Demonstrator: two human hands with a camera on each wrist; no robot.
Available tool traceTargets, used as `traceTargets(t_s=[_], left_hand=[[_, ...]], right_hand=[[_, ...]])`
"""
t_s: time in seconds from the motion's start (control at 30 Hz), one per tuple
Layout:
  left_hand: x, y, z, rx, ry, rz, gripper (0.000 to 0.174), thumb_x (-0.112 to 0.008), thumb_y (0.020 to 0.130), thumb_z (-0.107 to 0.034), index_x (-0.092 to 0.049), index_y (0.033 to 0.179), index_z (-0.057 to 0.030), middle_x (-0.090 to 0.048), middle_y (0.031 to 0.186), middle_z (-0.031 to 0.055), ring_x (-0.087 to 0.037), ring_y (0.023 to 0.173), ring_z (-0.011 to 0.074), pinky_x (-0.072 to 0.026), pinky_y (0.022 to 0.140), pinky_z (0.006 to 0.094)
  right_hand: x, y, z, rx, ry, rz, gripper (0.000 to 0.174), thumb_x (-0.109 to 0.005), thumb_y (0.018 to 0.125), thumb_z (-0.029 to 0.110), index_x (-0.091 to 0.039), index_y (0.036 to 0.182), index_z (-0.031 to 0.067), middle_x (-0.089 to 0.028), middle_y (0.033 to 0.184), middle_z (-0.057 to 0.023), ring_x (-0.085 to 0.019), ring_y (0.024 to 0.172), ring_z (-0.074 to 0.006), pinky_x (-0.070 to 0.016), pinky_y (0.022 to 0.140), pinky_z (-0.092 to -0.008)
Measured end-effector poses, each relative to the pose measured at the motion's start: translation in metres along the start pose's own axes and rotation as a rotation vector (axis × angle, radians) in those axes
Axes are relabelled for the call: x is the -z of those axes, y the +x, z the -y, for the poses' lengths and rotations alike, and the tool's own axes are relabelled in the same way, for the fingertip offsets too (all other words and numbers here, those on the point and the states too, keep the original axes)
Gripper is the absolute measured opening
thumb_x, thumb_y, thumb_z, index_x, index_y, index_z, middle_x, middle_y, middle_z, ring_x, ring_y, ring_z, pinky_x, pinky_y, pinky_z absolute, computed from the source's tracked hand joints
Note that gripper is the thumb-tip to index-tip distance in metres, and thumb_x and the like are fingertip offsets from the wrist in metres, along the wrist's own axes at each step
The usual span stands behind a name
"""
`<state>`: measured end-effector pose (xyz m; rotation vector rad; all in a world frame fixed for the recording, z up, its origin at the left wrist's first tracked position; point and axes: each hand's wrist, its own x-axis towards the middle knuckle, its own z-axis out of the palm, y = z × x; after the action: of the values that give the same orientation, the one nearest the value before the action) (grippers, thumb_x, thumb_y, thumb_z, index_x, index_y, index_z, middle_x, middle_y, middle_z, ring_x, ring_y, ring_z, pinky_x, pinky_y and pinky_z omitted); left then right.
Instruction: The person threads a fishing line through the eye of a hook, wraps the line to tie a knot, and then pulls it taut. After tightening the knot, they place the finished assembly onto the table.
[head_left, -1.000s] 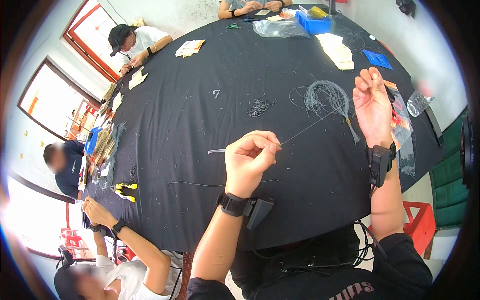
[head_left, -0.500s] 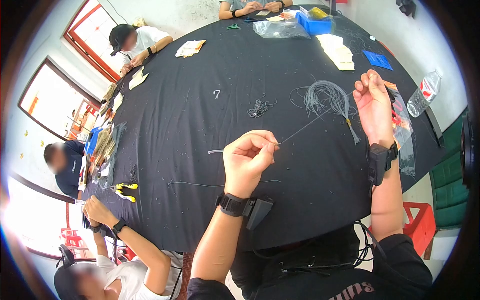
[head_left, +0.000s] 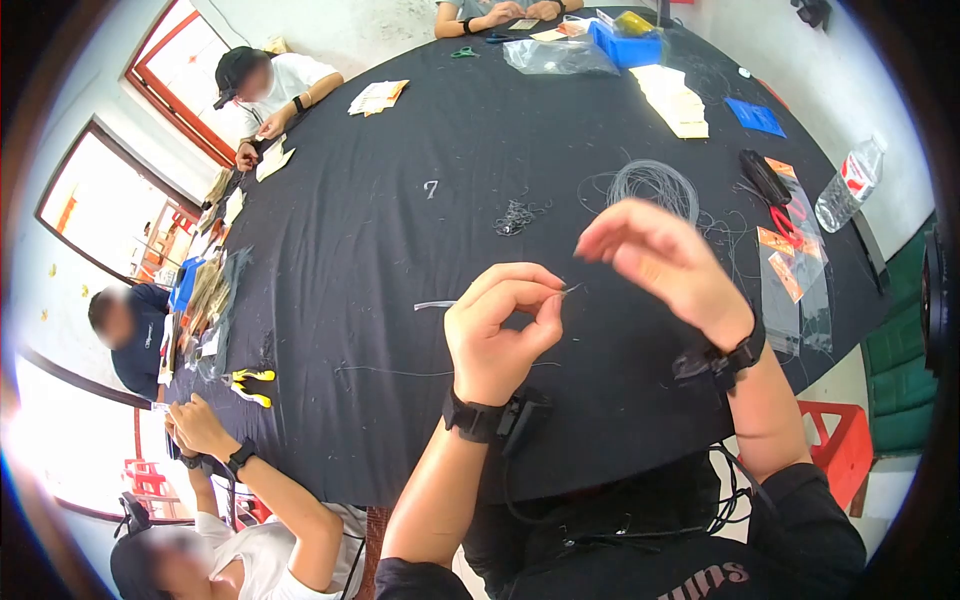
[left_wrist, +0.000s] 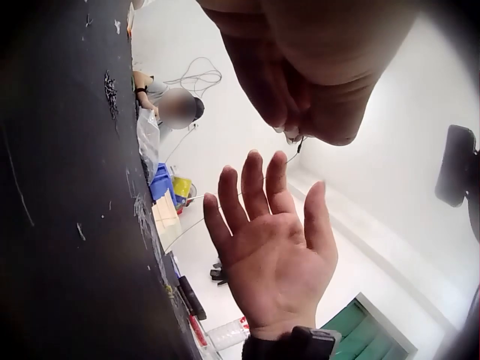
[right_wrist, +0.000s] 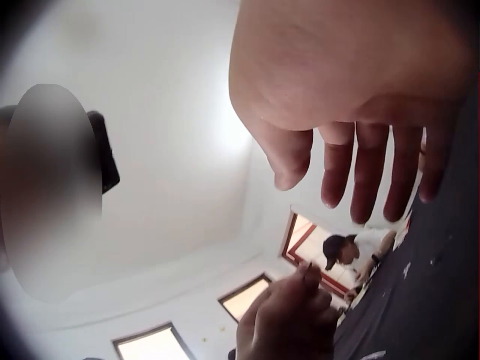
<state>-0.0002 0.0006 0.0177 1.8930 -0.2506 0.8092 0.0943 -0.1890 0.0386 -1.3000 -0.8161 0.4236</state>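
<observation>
My left hand (head_left: pixel 503 330) pinches a tiny fish hook between thumb and forefinger; most of it is hidden by the fingertips, and its dark shank (left_wrist: pixel 301 145) with thin line pokes out. To the right my right hand (head_left: pixel 655 262), blurred, is held with fingers extended and nothing gripped. In the left wrist view its palm faces the camera with the fingers spread below the left fingertips. A pile of dark fish hooks (head_left: pixel 518 217) lies beyond the left hand. Behind the right hand is a coiled bundle of clear fishing line (head_left: pixel 650 178), partly covered.
A short clear tube (head_left: pixel 432 305) and a loose strand (head_left: pixel 390 371) lie by the left hand. Red scissors (head_left: pixel 786 228), a black case (head_left: pixel 765 178) and a water bottle (head_left: pixel 850 186) are at right. Yellow-handled pliers (head_left: pixel 250 387) lie at left, near another person's hands (head_left: pixel 200 425).
My right hand has come from the far right in toward the left hand, its fingers now extended. The taut line between the hands no longer shows. The left hand has barely moved.
</observation>
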Motion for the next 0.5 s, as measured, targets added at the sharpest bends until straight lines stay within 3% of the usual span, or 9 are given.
traceTargets(t_s=[0.1,0.23,0.5], left_hand=[[-0.001,0.000,0.002,-0.052,0.027,-0.004,0.013,-0.070,0.071,0.010,-0.066,0.076,-0.0004,-0.070,0.088,0.0075,-0.065,0.077,0.0128,-0.0502,0.064,0.0232],[-0.001,0.001,0.002,-0.083,0.060,0.004,0.014,-0.071,0.069,0.009,-0.066,0.077,-0.0016,-0.070,0.088,0.0066,-0.065,0.075,0.0126,-0.0496,0.062,0.0230],[-0.001,0.001,-0.001,-0.100,0.080,0.011,0.015,-0.071,0.069,0.008,-0.067,0.078,-0.0026,-0.070,0.088,0.0057,-0.066,0.075,0.0136,-0.0495,0.062,0.0228]], right_hand=[[-0.016,-0.002,-0.004,-0.071,-0.052,0.070,0.011,-0.065,0.094,0.011,-0.062,0.101,0.0026,-0.064,0.091,0.0003,-0.060,0.086,-0.0068,-0.0488,0.081,-0.0236],[-0.016,-0.002,-0.010,-0.112,-0.059,0.020,0.012,-0.066,0.094,0.013,-0.059,0.094,0.0031,-0.060,0.084,0.0024,-0.060,0.080,-0.0059,-0.0509,0.076,-0.0229],[-0.019,-0.003,-0.013,-0.112,-0.034,0.025,0.010,-0.065,0.094,0.011,-0.060,0.092,0.0032,-0.059,0.079,0.0037,-0.054,0.074,-0.0037,-0.0451,0.069,-0.0207]])
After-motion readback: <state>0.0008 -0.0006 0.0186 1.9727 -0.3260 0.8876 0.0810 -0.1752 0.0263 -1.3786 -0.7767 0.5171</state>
